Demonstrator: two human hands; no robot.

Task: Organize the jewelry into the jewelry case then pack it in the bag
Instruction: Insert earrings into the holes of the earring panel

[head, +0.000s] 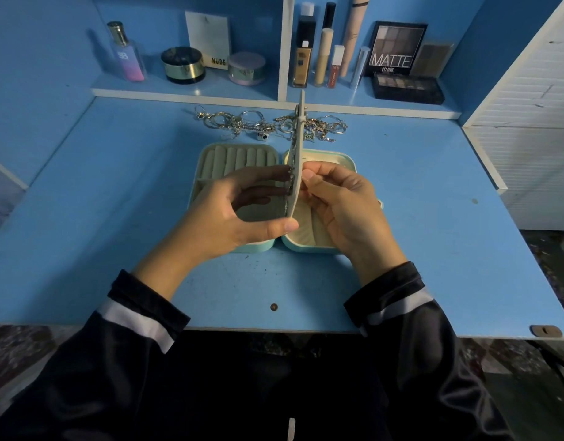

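The jewelry is shiny metal, the jewelry case matt and soft-lined, the desk scuffed paint.

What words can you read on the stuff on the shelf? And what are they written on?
"MATTE": on the eyeshadow palette lid; the smaller line beneath it is blurred.
"NUDE": on the pale card leaning at the back.
Too small or blurred to read: lettering on the perfume bottle, foundation bottle and red lip gloss tube.
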